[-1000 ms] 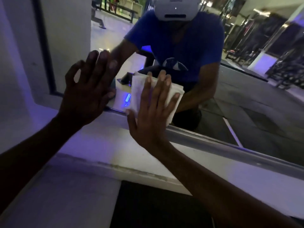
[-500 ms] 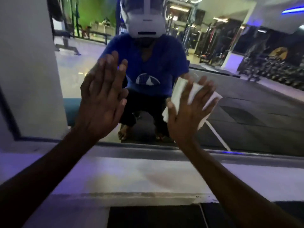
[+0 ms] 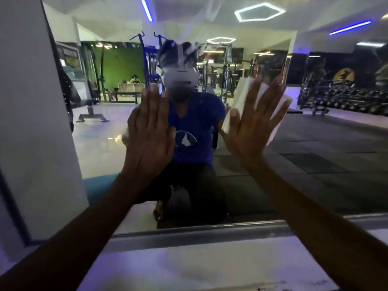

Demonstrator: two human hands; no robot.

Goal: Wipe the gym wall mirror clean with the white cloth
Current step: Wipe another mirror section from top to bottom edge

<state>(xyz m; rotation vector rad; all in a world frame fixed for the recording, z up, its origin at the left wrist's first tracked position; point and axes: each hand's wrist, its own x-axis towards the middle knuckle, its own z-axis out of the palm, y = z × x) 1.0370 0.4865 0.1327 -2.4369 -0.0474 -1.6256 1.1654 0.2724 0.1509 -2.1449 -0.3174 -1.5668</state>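
Note:
The gym wall mirror [image 3: 315, 164] fills most of the view and reflects a crouching person in a blue shirt. My right hand [image 3: 254, 127] presses the folded white cloth [image 3: 241, 97] flat against the glass with straight, spread fingers; the cloth's edges stick out above and to the right of the hand. My left hand [image 3: 150, 135] lies flat on the mirror to the left of it, fingers straight and together, holding nothing.
The mirror's metal bottom frame [image 3: 210, 232] runs across below my hands, with a white ledge [image 3: 189, 261] under it. A white wall or pillar [image 3: 31, 122] borders the mirror's left edge. Gym machines and a dumbbell rack appear only as reflections.
My right hand has slid the cloth up and to the right across the glass. My left hand has also moved up the mirror, and my view has tilted upward.

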